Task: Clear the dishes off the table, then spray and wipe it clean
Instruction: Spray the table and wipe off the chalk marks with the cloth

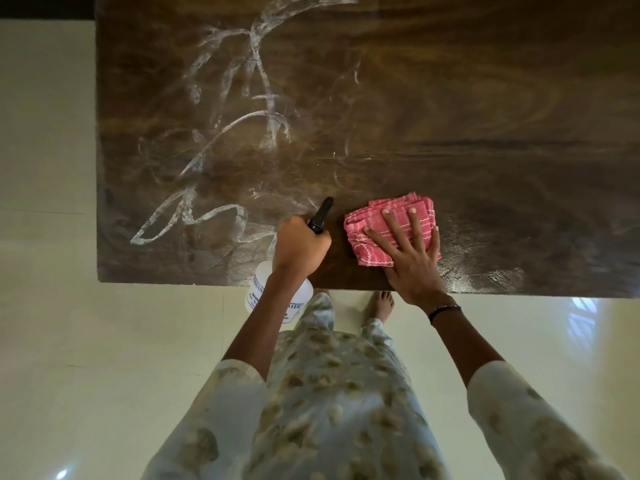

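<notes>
A dark wooden table (pixel 485 116) fills the upper view, with white wet streaks (pixel 228 133) smeared over its left half. My left hand (pixel 299 247) grips the black head of a white spray bottle (pixel 277 299) at the table's near edge, its nozzle pointing away over the wood. To the right lies a folded pink cloth (pixel 388 220) with white stripes. My right hand (pixel 408 254) presses flat on it with fingers spread. No dishes are in view.
Pale glossy floor (pixel 48 306) surrounds the table on the left and near side. My bare foot (pixel 381 303) stands just under the near edge. The table's left edge runs down at about a sixth of the view's width.
</notes>
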`<action>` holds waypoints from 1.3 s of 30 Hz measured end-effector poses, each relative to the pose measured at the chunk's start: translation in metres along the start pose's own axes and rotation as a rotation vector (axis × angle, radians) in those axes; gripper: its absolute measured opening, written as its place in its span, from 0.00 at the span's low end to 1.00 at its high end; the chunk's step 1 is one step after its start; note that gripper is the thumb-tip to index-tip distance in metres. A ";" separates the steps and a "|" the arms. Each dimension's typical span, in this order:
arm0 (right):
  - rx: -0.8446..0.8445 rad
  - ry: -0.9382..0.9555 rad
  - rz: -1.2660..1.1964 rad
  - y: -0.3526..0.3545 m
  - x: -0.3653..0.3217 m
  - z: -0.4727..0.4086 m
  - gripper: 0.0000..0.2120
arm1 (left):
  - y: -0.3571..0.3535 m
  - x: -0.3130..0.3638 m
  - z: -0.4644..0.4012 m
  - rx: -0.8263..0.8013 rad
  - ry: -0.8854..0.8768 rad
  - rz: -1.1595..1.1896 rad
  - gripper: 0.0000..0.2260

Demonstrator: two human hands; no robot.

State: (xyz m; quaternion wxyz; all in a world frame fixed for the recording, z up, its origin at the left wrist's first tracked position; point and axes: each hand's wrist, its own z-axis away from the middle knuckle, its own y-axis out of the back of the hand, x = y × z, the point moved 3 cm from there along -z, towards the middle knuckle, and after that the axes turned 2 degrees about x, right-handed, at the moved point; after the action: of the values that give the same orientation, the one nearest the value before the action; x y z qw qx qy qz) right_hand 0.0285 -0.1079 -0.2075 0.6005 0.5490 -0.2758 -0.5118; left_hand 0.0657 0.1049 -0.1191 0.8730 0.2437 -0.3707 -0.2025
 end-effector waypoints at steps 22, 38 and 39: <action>0.022 0.157 0.086 0.015 0.008 -0.047 0.35 | 0.032 0.001 -0.035 -0.002 0.012 0.086 0.10; 0.074 0.239 0.119 0.021 -0.022 -0.089 0.40 | 0.046 0.034 -0.083 0.064 -0.048 -0.069 0.11; 0.082 0.210 0.126 0.023 -0.010 -0.087 0.41 | 0.046 0.039 -0.083 0.060 -0.057 -0.082 0.10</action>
State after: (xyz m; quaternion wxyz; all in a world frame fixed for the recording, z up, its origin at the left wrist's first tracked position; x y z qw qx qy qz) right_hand 0.1100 -0.0688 -0.2044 0.6341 0.6052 -0.2659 -0.4012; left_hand 0.1610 0.1433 -0.1217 0.8455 0.2787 -0.3908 -0.2339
